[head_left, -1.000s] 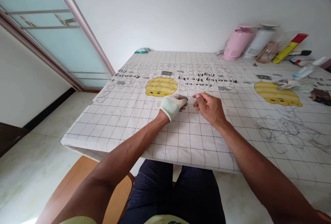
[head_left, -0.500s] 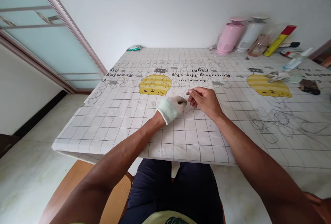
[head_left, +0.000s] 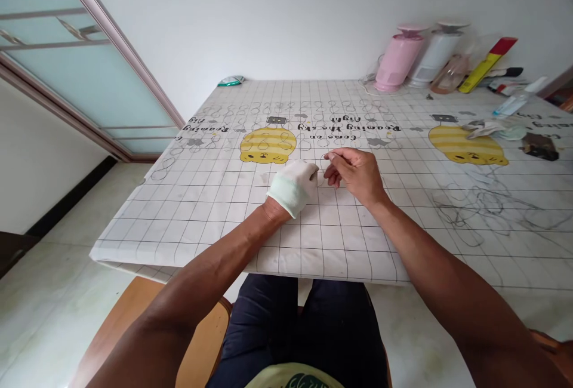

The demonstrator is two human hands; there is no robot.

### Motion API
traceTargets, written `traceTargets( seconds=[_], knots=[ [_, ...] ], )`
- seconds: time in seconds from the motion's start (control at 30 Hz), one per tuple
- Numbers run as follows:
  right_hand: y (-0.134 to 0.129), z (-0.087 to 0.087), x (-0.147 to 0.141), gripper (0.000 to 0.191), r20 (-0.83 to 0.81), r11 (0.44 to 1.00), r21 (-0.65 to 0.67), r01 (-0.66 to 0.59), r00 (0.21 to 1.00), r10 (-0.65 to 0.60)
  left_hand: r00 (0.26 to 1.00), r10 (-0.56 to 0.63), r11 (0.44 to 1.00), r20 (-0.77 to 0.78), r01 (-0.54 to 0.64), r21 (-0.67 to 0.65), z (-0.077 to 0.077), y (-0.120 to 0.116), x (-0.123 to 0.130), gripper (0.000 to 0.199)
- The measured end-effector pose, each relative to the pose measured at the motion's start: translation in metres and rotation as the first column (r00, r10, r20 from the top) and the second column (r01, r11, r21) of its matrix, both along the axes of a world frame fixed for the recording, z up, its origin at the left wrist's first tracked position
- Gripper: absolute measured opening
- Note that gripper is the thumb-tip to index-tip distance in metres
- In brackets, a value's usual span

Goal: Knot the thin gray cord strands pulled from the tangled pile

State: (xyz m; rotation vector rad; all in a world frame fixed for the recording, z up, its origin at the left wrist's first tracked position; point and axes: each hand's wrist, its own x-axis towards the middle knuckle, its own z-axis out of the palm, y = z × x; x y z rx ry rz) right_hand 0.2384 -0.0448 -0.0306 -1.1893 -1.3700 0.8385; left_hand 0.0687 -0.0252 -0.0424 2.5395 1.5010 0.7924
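My left hand (head_left: pixel 295 185), in a white glove with a pale green cuff, is closed above the checked tablecloth (head_left: pixel 215 197); what its fingers hold is too small to name. Bare and just to its right, my right hand (head_left: pixel 353 174) has thumb and forefinger pinched together, and anything between them is too fine to make out. A narrow gap separates the hands. Beyond them, thin wire loops (head_left: pixel 268 107) lie in rows across the printed cloth. A loose tangle of thin wire (head_left: pixel 470 206) lies to the right of my right forearm.
At the back right stand a pink device (head_left: pixel 399 59), a white device (head_left: pixel 434 57) and a yellow and red box (head_left: pixel 487 65). A clear bottle (head_left: pixel 519 98), a crumpled glove (head_left: pixel 492 129) and a dark object (head_left: pixel 540 147) lie at the right. A green and white packet (head_left: pixel 231 81) rests at the back left.
My left hand has shifted slightly left and turned, widening the gap between the hands. My right hand stays nearly in place. The view has tilted a little.
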Motion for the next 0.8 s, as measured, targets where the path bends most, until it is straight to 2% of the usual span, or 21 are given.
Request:
traceTargets(
  seconds=[0.13,0.23,0.37,0.47,0.53,0.67,0.73,0.8],
  knots=[
    [-0.001,0.002,-0.002,0.028,-0.087,1.000,-0.014,-0.025,0.996,0.024,0.999,0.038,0.999,-0.033,-0.038,-0.026,0.003,0.001,-0.001,0.030],
    [-0.001,0.000,-0.002,0.031,-0.090,1.000,-0.019,-0.012,0.996,0.010,0.998,0.061,0.994,-0.007,-0.062,-0.085,0.005,0.003,-0.001,0.031],
    [0.000,-0.004,-0.002,0.033,0.009,0.994,0.066,0.090,0.996,-0.091,0.974,0.131,0.967,0.183,-0.085,-0.240,0.011,0.004,-0.002,0.026],
    [0.000,-0.006,-0.001,0.034,0.080,0.985,0.135,0.110,0.989,-0.122,0.928,0.143,0.940,0.343,-0.019,-0.342,0.018,0.002,-0.004,0.026],
    [-0.001,-0.006,-0.001,0.033,0.109,0.980,0.166,0.108,0.986,-0.127,0.915,0.125,0.931,0.383,0.025,-0.363,0.020,0.000,-0.005,0.035],
    [-0.001,-0.006,-0.001,0.030,0.126,0.977,0.183,0.108,0.983,-0.132,0.968,0.032,0.929,0.247,0.062,-0.364,0.017,-0.001,0.000,0.072],
    [-0.001,-0.007,-0.001,0.029,0.136,0.977,0.177,0.117,0.980,-0.142,0.987,0.008,0.935,0.160,0.049,-0.352,0.014,-0.002,0.004,0.074],
    [-0.002,-0.007,-0.002,0.030,0.151,0.977,0.172,0.123,0.977,-0.150,0.992,0.028,0.939,0.122,0.016,-0.345,0.012,-0.002,0.006,0.062]
  ],
)
